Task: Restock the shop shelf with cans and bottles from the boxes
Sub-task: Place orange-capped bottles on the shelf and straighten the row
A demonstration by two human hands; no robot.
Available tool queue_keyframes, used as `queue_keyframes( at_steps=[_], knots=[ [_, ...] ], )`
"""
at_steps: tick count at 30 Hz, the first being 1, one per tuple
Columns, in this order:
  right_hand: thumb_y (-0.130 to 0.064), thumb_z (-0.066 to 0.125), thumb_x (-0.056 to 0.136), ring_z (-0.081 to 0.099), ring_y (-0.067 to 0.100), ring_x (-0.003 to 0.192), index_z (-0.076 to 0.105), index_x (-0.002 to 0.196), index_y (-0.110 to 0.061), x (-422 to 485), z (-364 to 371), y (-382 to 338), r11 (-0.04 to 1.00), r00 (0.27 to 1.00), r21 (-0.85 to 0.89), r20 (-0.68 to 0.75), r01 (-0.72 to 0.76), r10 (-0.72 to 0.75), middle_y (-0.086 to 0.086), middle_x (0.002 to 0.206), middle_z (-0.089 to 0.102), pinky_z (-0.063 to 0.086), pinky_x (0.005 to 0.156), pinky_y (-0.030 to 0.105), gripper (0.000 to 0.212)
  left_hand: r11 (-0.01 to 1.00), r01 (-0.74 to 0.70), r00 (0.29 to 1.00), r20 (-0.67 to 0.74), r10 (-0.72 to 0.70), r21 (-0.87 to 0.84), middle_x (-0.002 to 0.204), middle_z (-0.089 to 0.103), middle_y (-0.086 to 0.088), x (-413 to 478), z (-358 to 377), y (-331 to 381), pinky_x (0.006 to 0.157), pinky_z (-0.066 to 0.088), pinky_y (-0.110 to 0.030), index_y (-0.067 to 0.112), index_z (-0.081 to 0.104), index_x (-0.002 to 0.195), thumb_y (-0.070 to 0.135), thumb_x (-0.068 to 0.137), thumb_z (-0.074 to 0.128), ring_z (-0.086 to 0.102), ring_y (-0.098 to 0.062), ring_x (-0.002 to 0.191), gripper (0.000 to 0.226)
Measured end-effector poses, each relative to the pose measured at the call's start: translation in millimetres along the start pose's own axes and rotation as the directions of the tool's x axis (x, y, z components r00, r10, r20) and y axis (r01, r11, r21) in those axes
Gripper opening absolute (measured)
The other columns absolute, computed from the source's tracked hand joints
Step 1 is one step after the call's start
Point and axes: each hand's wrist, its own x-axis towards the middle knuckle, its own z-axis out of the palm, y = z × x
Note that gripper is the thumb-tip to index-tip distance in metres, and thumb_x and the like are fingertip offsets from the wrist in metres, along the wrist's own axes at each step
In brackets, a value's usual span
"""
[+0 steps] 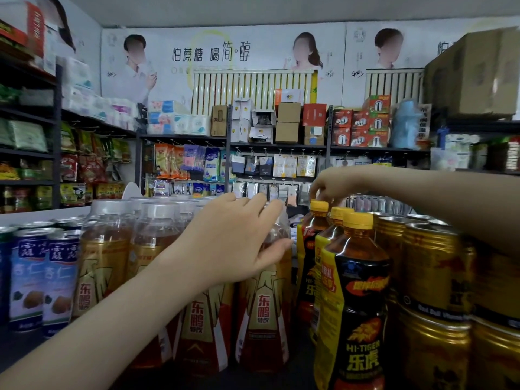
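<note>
Shop shelf [19, 350] crowded; left hand [239, 237] grips bottle [263, 311], right hand [333, 184] pinches yellow cap [319, 206].

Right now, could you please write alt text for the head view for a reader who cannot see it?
In a shop, the left hand grips the shoulder of a Dongpeng bottle, while the right hand pinches the yellow cap of the rearmost Hi-Tiger bottle. Blue almond-drink cans stand to the left, gold cans to the right.
</note>
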Motion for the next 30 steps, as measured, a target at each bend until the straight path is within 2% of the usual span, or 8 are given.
queue_keyframes(
  at_steps=[3,5,7,10,14,22,27,30],
  knots=[
    [-0.014,0.048,0.098,0.064,0.014,0.087,0.052,0.132,-0.017,-9.5,-16.6,-3.2,0.995,0.999,0.085,0.012,0.047,-0.048,-0.003,0.097,0.059,0.056,0.076,0.026,0.034,1.0,0.001,1.0,0.004,-0.001,-0.002,0.076,0.062,-0.002,0.0,-0.7,-0.5,0.05,0.047,-0.031,0.009,0.062,0.104,0.053,0.093,0.027,0.055,-0.018,0.056,0.058],
    [-0.023,0.047,0.098,0.062,0.015,0.091,0.05,0.134,-0.019,-20.1,-28.0,-9.5,0.98,0.993,0.165,0.023,0.114,-0.12,-0.001,0.108,0.058,0.055,0.076,0.028,0.036,1.0,0.002,1.0,0.01,-0.002,-0.003,0.076,0.063,-0.002,0.5,-1.5,-1.0,0.049,0.047,-0.032,0.008,0.063,0.104,0.053,0.092,0.027,0.056,-0.018,0.056,0.059],
    [-0.03,0.05,0.096,0.062,0.018,0.096,0.052,0.132,-0.021,-29.3,-31.5,-17.4,0.97,0.978,0.201,0.131,0.134,-0.162,0.003,0.119,0.058,0.054,0.074,0.027,0.037,1.0,0.005,1.0,0.018,-0.005,0.0,0.076,0.063,-0.003,1.0,-2.1,-1.2,0.049,0.046,-0.032,0.007,0.063,0.103,0.053,0.092,0.027,0.056,-0.019,0.055,0.059],
    [-0.021,0.054,0.095,0.062,0.019,0.096,0.058,0.117,-0.021,-35.8,-20.9,-22.9,0.98,0.952,0.171,0.271,0.098,-0.143,0.002,0.108,0.062,0.053,0.071,0.024,0.022,1.0,0.009,0.999,0.031,-0.009,-0.003,0.076,0.062,-0.003,1.3,-3.0,0.7,0.047,0.044,-0.031,0.007,0.063,0.101,0.053,0.092,0.027,0.054,-0.018,0.054,0.059],
    [-0.014,0.055,0.094,0.063,0.015,0.09,0.062,0.108,-0.016,-37.9,-14.6,-21.5,0.986,0.967,0.114,0.211,0.117,-0.14,-0.001,0.098,0.064,0.047,0.067,0.019,0.016,1.0,0.019,1.0,0.019,-0.019,0.005,0.073,0.061,-0.003,0.0,-2.8,3.3,0.047,0.045,-0.031,0.007,0.063,0.102,0.052,0.092,0.029,0.053,-0.018,0.052,0.057],
    [-0.01,0.052,0.095,0.066,0.02,0.099,0.061,0.115,-0.009,-48.1,-15.1,-10.6,0.992,0.979,0.106,0.182,0.072,-0.091,0.005,0.107,0.067,0.054,0.088,0.031,0.022,0.999,0.026,1.0,-0.01,-0.025,0.028,0.068,0.057,-0.001,-1.0,-2.8,3.0,0.048,0.035,-0.027,0.008,0.063,0.095,0.05,0.091,0.032,0.044,-0.015,0.05,0.052],
    [-0.018,0.053,0.095,0.06,0.011,0.094,0.058,0.123,-0.016,-52.1,-10.2,-20.8,0.994,0.986,0.097,0.155,0.053,-0.067,-0.006,0.103,0.061,0.05,0.073,0.02,0.028,0.999,0.022,0.999,-0.033,-0.021,0.039,0.067,0.057,0.0,-2.5,-1.6,3.1,0.047,0.028,-0.025,0.009,0.063,0.095,0.05,0.091,0.033,0.035,-0.013,0.049,0.051],
    [-0.023,0.052,0.096,0.058,0.01,0.096,0.054,0.128,-0.02,-56.3,-9.5,-27.6,0.996,0.989,0.075,0.136,0.046,-0.056,-0.002,0.115,0.061,0.05,0.077,0.023,0.032,0.998,0.027,0.997,-0.073,-0.023,0.057,0.069,0.058,-0.001,-2.7,-0.5,2.9,0.051,0.023,-0.023,0.009,0.063,0.097,0.049,0.09,0.036,0.029,-0.012,0.052,0.049]
  ],
)
